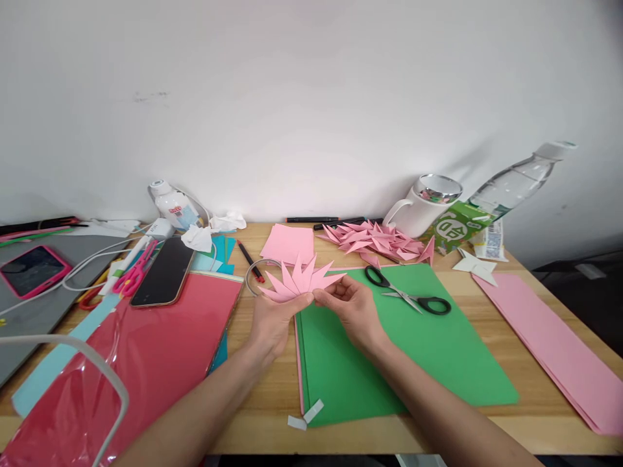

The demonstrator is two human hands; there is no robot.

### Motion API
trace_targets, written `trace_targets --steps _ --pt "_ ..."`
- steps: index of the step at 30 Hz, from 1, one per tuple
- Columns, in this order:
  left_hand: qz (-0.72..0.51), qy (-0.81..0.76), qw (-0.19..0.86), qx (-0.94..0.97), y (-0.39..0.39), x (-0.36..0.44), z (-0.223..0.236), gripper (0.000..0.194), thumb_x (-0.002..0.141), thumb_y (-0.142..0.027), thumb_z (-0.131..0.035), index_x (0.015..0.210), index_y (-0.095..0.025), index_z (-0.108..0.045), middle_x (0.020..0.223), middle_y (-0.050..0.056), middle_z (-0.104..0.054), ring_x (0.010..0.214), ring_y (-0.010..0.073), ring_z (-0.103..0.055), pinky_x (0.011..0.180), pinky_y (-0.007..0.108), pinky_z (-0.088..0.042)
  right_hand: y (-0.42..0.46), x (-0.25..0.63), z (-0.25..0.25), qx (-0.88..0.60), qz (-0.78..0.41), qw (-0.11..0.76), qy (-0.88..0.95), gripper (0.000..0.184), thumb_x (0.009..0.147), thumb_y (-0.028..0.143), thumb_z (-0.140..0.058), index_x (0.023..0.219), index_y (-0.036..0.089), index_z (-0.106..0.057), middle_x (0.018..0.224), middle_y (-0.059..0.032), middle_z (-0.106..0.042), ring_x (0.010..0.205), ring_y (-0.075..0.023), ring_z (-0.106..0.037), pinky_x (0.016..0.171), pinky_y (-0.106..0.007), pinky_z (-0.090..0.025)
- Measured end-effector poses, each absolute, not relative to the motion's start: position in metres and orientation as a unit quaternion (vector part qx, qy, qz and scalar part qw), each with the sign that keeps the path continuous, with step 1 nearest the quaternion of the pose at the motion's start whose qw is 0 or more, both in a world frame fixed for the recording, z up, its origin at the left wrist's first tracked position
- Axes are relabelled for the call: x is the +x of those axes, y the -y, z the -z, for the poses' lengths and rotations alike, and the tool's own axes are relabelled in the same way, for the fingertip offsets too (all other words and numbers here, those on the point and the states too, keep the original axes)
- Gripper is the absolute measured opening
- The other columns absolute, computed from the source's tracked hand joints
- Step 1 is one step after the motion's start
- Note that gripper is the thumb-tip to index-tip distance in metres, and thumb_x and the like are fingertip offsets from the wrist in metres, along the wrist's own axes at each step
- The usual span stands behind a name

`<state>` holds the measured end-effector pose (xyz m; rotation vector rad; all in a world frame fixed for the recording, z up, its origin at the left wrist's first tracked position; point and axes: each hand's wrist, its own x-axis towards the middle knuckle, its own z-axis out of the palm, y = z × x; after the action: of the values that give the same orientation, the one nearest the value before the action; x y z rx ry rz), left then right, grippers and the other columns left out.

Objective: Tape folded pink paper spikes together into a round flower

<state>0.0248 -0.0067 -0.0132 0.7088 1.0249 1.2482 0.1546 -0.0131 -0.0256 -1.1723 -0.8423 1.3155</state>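
Note:
Between both hands, above the left edge of the green paper stack [389, 350], is a fan of folded pink paper points [300, 277]. My left hand [277, 318] is closed on its lower left part, thumb pressed on the front. With thumb and bent fingers, my right hand [354, 308] pinches the fan's right end. The two thumb tips nearly meet at the fan's base. Behind the fan lie square pink sheets [289, 243]. A heap of folded pink pieces [374, 240] sits farther right, and open black-handled scissors [409, 295] rest on the green paper.
At the back right stand a white mug [421, 207], a green box [455, 227] and a tilted clear bottle [520, 178]. Long pink strips [549, 350] lie right. Left are a phone [164, 272], pink scissors [136, 269], red paper in plastic [160, 350] and a white cable [109, 376].

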Motion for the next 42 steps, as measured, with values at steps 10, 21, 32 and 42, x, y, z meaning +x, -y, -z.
trace_targets --steps 10,21,32,42 --pt "-0.54 -0.454 0.643 0.297 0.004 0.025 0.004 0.052 0.044 -0.012 -0.086 0.092 -0.013 -0.067 0.092 0.008 -0.074 0.085 0.0212 -0.068 0.077 0.03 -0.054 0.011 0.159 0.029 -0.448 -0.581 0.562 0.381 0.034 0.051 0.035 -0.087 0.065 0.017 -0.062 0.06 0.0004 -0.066 0.055 -0.0126 -0.061 0.059 -0.026 -0.051" --pt "-0.513 -0.454 0.666 0.295 0.001 0.018 0.005 0.048 0.047 -0.016 -0.087 0.087 -0.02 -0.063 0.076 -0.002 -0.072 0.059 0.0107 -0.064 0.056 0.021 -0.051 0.012 0.161 0.026 -0.454 -0.556 0.601 0.351 0.031 0.064 0.043 -0.079 0.07 0.016 -0.066 0.066 0.001 -0.062 0.061 -0.0113 -0.058 0.054 -0.025 -0.055" --pt "-0.475 -0.467 0.689 0.286 0.001 0.015 0.008 0.035 0.055 -0.028 -0.085 0.083 -0.016 -0.067 0.073 0.003 -0.073 0.06 0.0126 -0.067 0.057 0.02 -0.05 0.011 0.162 0.025 -0.473 -0.554 0.586 0.354 0.039 0.051 0.043 -0.085 0.072 0.017 -0.065 0.069 -0.0016 -0.068 0.063 -0.0151 -0.063 0.063 -0.03 -0.057" --pt "-0.528 -0.454 0.629 0.346 0.004 0.017 0.005 0.057 0.051 -0.015 -0.085 0.1 -0.018 -0.057 0.084 0.002 -0.072 0.06 0.0135 -0.065 0.051 0.023 -0.051 0.013 0.167 0.031 -0.492 -0.571 0.542 0.372 0.043 0.05 0.042 -0.086 0.076 0.016 -0.064 0.066 -0.0032 -0.071 0.058 -0.0163 -0.065 0.061 -0.029 -0.054"
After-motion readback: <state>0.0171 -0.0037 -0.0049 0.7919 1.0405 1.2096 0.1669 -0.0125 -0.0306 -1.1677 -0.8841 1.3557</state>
